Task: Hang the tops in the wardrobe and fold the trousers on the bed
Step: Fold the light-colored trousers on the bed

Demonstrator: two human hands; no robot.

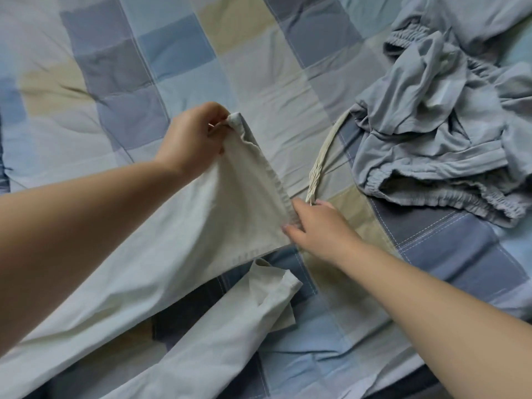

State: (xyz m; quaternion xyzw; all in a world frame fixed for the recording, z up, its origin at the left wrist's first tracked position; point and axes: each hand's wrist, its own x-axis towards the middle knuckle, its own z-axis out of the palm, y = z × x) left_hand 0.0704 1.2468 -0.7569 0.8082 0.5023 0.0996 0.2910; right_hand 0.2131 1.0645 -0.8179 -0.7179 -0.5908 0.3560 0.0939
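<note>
The cream trousers [178, 240] carry a faint run of pale letters near the waistband's lower corner, beside the right hand [319, 228]; the characters are too washed-out to read. No other lettering, label or number is legible.

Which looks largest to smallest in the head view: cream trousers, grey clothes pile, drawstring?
1. Cream trousers, though nearest the camera.
2. Grey clothes pile.
3. Drawstring.
</note>
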